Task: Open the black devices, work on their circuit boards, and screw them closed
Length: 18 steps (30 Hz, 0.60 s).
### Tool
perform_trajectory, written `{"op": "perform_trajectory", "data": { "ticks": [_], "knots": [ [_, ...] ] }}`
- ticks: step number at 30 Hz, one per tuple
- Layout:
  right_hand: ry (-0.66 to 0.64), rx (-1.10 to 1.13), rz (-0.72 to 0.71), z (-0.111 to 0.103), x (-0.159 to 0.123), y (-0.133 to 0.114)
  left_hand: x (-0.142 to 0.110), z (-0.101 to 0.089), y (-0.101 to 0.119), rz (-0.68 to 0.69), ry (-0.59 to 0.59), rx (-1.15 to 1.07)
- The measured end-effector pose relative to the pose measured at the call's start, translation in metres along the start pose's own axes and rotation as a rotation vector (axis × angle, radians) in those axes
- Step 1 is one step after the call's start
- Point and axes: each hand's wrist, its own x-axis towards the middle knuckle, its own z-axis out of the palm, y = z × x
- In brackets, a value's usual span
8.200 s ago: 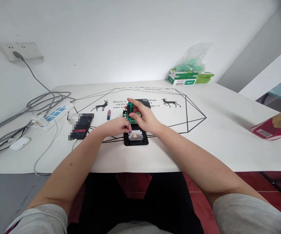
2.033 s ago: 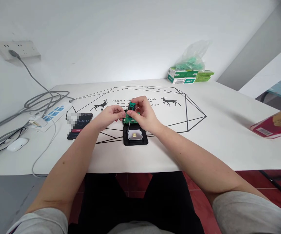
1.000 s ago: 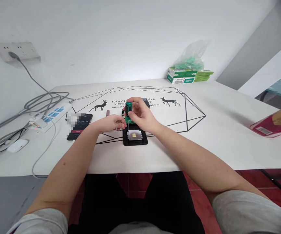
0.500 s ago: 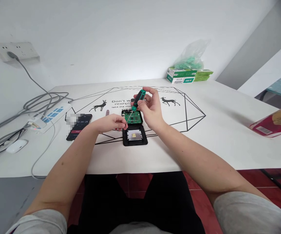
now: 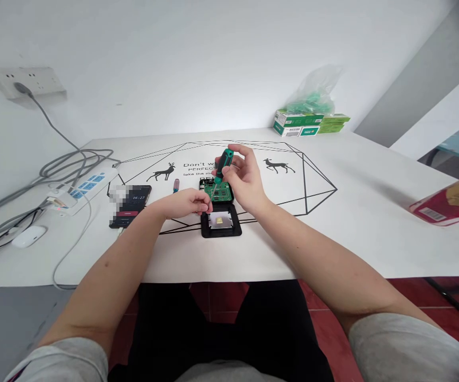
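The white table cover (image 5: 293, 239) bears black print in several lines: "Don't w" on the 1st, "PERFEC" on the 2nd and "take the mo" on the 3rd, each cut off where it is covered. A line below them is too hidden to read surely. The phone (image 5: 137, 200) shows "06:27" on its screen, next to a pixelated patch; its smaller text is illegible. Print on the green-and-white boxes (image 5: 299, 121), the power strip (image 5: 97, 180) and the red packet (image 5: 444, 206) is too small to read.
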Motion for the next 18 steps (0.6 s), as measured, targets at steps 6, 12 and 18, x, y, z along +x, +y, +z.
{"op": "perform_trajectory", "data": {
  "ticks": [6, 12, 18],
  "knots": [
    [-0.128, 0.034, -0.035, 0.006, -0.006, -0.014, 0.001, 0.005, -0.002, -0.003, -0.071, 0.045],
    [-0.194, 0.04, -0.065, 0.01, -0.011, -0.022, -0.003, 0.004, 0.001, -0.023, -0.15, 0.062],
    [-0.215, 0.078, -0.046, 0.007, -0.009, -0.021, -0.003, 0.002, 0.002, -0.02, -0.139, 0.122]
  ]
}}
